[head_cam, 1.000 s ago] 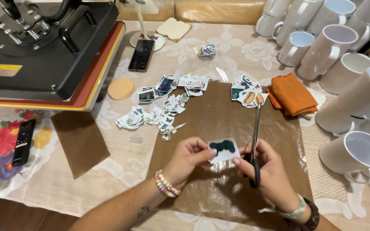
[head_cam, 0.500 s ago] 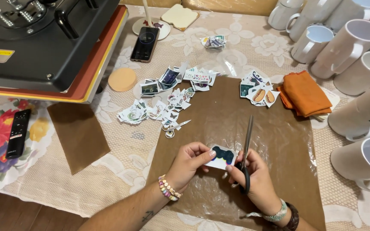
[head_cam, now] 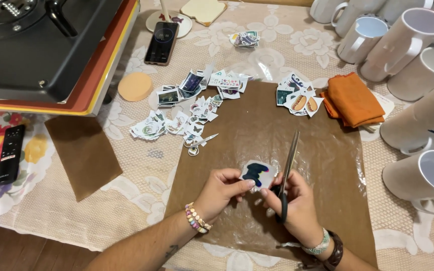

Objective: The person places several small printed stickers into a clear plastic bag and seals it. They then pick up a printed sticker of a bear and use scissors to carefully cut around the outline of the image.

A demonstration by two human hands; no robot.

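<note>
The left hand (head_cam: 221,189) pinched a small cutout (head_cam: 256,173) over the brown sheet (head_cam: 322,165) — near its front edge. The right hand (head_cam: 293,203) gripped scissors (head_cam: 287,173), blades shut and pointing away, just right of the cutout. Paper scraps (head_cam: 187,113) lay off the sheet's far-left corner — mugs (head_cam: 428,180) to its right.

scissors (head_cam: 288,165) tilted further right, printed cutout (head_cam: 256,173) turned in the fingers

— Bright enough? 
— Yes, even warm indoor light, soft shadows only. 
— Any glare? 
— Sheen on the brown sheet (head_cam: 322,165); the far right mugs (head_cam: 408,40) bend slightly at the edge.
</note>
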